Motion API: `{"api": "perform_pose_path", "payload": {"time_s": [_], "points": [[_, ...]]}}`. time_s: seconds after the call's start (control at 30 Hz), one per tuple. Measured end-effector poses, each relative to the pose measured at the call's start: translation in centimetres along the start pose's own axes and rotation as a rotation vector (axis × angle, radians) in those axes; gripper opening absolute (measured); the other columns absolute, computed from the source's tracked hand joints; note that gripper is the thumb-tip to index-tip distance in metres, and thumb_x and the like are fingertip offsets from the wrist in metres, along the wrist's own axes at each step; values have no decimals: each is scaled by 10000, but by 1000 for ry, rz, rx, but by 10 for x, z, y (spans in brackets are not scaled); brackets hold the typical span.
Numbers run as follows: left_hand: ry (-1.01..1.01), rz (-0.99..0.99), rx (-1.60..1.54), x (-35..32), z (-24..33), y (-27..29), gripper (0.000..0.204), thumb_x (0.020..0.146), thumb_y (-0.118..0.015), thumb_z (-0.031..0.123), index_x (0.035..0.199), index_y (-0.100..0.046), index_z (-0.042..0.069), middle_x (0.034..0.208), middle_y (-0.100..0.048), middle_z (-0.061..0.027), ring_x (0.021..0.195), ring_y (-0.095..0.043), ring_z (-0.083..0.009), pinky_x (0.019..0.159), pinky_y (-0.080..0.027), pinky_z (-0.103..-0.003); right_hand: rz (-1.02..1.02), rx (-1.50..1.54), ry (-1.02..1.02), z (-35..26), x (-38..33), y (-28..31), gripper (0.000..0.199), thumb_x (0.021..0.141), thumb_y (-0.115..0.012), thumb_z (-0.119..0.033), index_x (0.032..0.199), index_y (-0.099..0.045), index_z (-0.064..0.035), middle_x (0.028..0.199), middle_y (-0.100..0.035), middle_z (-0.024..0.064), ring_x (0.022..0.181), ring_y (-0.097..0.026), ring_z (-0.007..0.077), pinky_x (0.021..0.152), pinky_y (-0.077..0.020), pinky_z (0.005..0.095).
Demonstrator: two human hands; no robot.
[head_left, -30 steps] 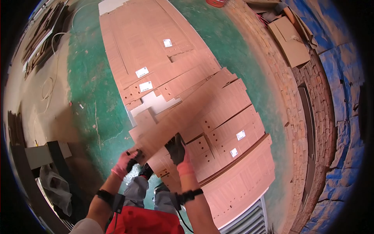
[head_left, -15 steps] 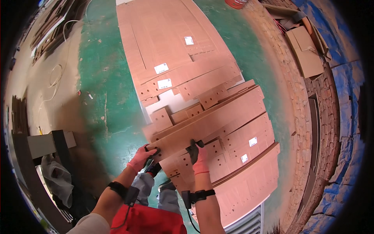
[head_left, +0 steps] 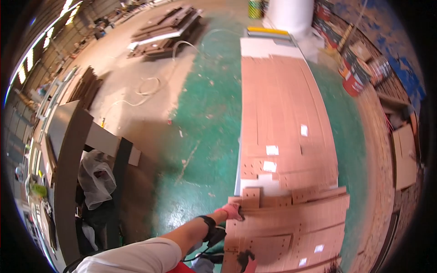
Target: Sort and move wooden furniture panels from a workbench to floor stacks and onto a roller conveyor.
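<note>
A long brown panel with drilled holes lies across a stack of similar cut panels bearing small white labels. My left hand, in a pink glove, grips the left end of the long panel, beside a small square offcut. My right hand, in a dark and pink glove, shows only partly at the lower edge, closed on the near edge of the panel stack. A black band sits on my left wrist.
Green floor runs left of the stack. A dark cabinet with a plastic bag stands at the left. A white hose and dark boards lie farther off. A white cylinder, a red bucket and cardboard are far right.
The view has swung up and away, showing much more floor. Both hands now sit lower in the picture, and the long panel lies level across the stack instead of slanting.
</note>
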State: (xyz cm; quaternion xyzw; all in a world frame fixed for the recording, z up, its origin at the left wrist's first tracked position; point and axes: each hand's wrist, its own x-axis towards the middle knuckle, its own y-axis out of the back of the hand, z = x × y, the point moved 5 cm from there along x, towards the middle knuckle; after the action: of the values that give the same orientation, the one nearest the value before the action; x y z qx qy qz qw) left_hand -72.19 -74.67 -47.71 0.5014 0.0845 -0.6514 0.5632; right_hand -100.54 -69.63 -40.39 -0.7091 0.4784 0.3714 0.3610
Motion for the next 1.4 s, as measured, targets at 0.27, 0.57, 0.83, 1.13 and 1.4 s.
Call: {"api": "perform_pose_path", "payload": {"time_s": [0.27, 0.57, 0.83, 1.13, 1.4], "points": [[-165, -194, -217, -119, 43, 17, 796, 705, -683, 573, 1238, -540, -1, 1192, -599, -198, 1126, -563, -314, 953, -444, -378, -32, 30, 21, -45, -3, -52, 529, 948, -510, -416, 1314, -471, -37, 1202, -586, 131, 1098, -556, 244, 911, -466, 370], [-427, 365, -362, -234, 61, -35, 525, 561, -772, 451, 846, -615, 39, 890, -601, -199, 847, -596, -344, 744, -509, -410, 35, 150, 16, -30, -10, -36, 551, 946, -479, -471, 1315, -483, -61, 1199, -591, 110, 1076, -561, 232, 911, -463, 364], [-207, -216, -258, -262, 11, -109, 672, 703, -743, 469, 1160, -550, 16, 1066, -619, -190, 1014, -606, -300, 861, -486, -378, 219, 524, 43, 60, -30, 42, 574, 945, -452, -519, 1315, -494, -83, 1197, -595, 91, 1056, -566, 221, 910, -460, 358], [-155, -498, -112, -280, 31, -178, 639, 706, -778, 390, 1146, -583, -31, 1027, -666, -198, 984, -649, -265, 864, -503, -376, 529, 850, 229, 179, -84, 118, 577, 943, -446, -553, 1279, -529, -91, 1131, -619, 68, 972, -595, 211, 851, -486, 352], [-149, -444, -173, -255, 67, -227, 692, 685, -791, 374, 1194, -546, -25, 1109, -618, -213, 1052, -604, -307, 912, -474, -367, 577, 887, 243, 144, -88, 176, 500, 939, -522, -485, 1151, -577, -35, 972, -649, 50, 846, -628, 191, 751, -524, 316]]}}
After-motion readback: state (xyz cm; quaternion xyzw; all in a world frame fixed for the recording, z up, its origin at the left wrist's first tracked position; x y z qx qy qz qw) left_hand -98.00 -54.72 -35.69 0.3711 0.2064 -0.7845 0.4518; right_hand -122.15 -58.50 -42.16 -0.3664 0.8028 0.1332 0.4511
